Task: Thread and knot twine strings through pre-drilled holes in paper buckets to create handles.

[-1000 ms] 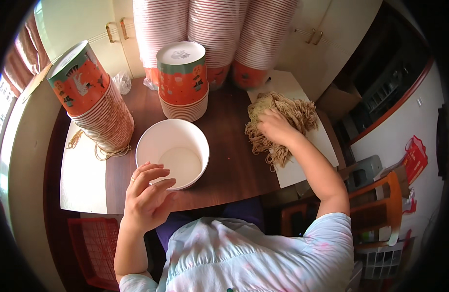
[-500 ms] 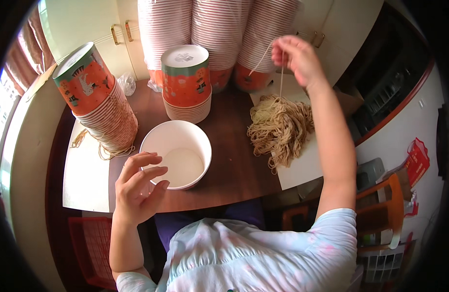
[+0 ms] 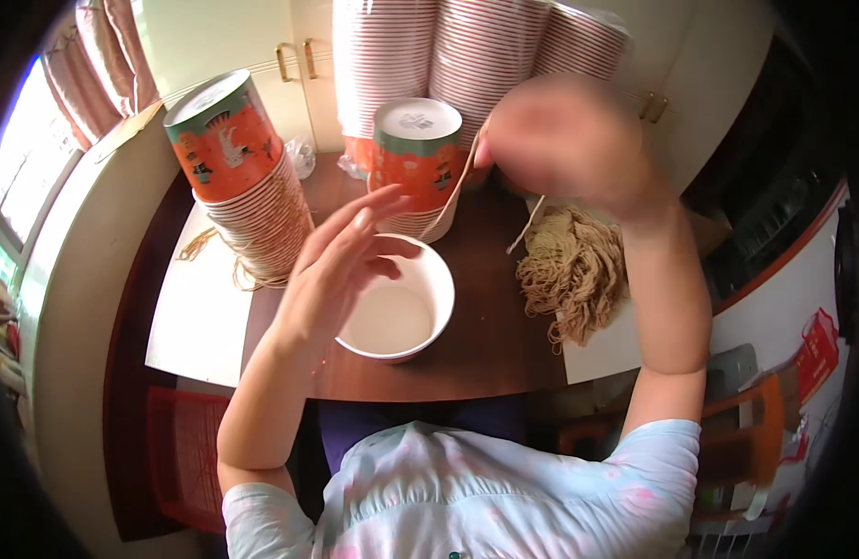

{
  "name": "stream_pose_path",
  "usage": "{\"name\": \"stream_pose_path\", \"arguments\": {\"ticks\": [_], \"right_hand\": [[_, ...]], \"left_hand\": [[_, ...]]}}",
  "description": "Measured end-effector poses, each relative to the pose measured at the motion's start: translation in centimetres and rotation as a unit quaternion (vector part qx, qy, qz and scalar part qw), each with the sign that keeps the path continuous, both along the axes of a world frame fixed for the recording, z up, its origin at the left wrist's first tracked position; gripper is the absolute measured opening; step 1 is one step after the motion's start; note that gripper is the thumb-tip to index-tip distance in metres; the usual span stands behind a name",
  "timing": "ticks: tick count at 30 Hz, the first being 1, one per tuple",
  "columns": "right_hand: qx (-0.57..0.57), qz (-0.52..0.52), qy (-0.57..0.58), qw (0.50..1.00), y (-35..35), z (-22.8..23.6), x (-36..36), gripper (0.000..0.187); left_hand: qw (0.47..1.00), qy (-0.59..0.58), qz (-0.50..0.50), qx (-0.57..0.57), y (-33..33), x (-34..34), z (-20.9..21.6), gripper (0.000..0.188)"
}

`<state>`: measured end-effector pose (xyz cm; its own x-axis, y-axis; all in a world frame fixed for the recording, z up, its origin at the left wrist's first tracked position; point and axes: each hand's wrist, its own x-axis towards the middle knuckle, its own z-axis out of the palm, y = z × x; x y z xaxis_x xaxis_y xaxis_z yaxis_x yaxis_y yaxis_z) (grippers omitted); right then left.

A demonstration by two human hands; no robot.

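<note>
A white paper bucket (image 3: pixel 415 321) stands open end up near the table's front edge, and a little pale stuff or just its bare bottom shows inside. Over its left rim hovers my left hand (image 3: pixel 341 265), fingers spread and holding nothing. Higher and to the right, my right hand (image 3: pixel 564 144) is smeared by motion. From it hangs a length of beige string (image 3: pixel 462 191), one end trailing down toward the bucket and another toward the right. Below that hand lies a tangled heap of beige string (image 3: pixel 574 265).
At left leans a stack of upturned orange-and-green paper buckets (image 3: pixel 229 154) with string looped round its lower part. Another upturned stack (image 3: pixel 415 158) stands at the middle back. Behind it rise tall plastic-wrapped bucket stacks (image 3: pixel 490 70). A red crate (image 3: pixel 182 447) is at lower left.
My right hand has drawn the string away from the heap and turned over. My left hand has moved up and right over the bucket. The whole view has shifted, so the scene sits further right.
</note>
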<state>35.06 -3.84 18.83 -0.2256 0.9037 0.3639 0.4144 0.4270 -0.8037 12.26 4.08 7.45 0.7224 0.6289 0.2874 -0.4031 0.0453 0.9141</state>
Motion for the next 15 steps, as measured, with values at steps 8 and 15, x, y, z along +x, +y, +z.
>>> {"name": "stream_pose_path", "arguments": {"ticks": [8, 15], "right_hand": [[-0.132, 0.011, 0.038, 0.99, -1.2, -4.5, -1.4, 0.019], [-0.12, -0.045, -0.119, 0.985, -1.6, -7.9, -0.1, 0.021]], "left_hand": [[0.936, 0.024, -0.261, -0.234, -2.5, -0.9, -2.0, 0.055], [0.962, 0.154, -0.127, -0.188, -3.4, -1.4, -2.3, 0.026]]}}
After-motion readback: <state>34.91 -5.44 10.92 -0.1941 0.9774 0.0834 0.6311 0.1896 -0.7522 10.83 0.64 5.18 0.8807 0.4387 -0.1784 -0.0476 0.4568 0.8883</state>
